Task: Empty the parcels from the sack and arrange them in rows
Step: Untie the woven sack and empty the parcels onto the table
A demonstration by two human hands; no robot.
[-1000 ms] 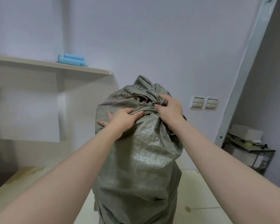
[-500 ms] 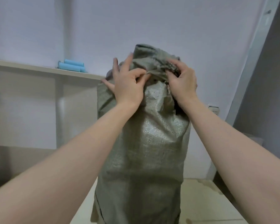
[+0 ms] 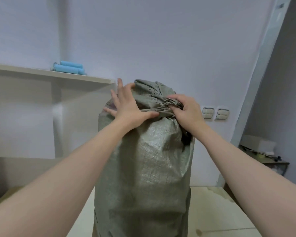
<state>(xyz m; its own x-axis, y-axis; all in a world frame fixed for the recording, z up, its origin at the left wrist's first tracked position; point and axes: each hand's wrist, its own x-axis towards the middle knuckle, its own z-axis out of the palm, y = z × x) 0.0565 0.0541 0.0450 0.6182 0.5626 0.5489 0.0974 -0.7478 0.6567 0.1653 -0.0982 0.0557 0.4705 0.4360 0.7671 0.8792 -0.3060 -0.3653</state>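
Observation:
A tall grey-green woven sack (image 3: 149,168) stands upright on the pale floor right in front of me, full and tied at its neck with a cord (image 3: 154,109). My left hand (image 3: 128,108) lies flat against the sack's upper left, fingers spread, thumb by the cord. My right hand (image 3: 186,108) pinches the bunched neck and cord on the right side. No parcels show; the sack hides its contents.
A pale shelf (image 3: 50,72) on the left wall carries light blue rolls (image 3: 69,68). Two wall switches (image 3: 214,113) sit behind the sack. A low rack with boxes (image 3: 260,151) stands at the right beside a metal post (image 3: 260,82). Pale floor (image 3: 217,211) surrounds the sack.
The view has tilted, so sack and hands sit lower in frame than half a second ago. My left hand has opened flat on the sack; my right hand still works at the tied neck.

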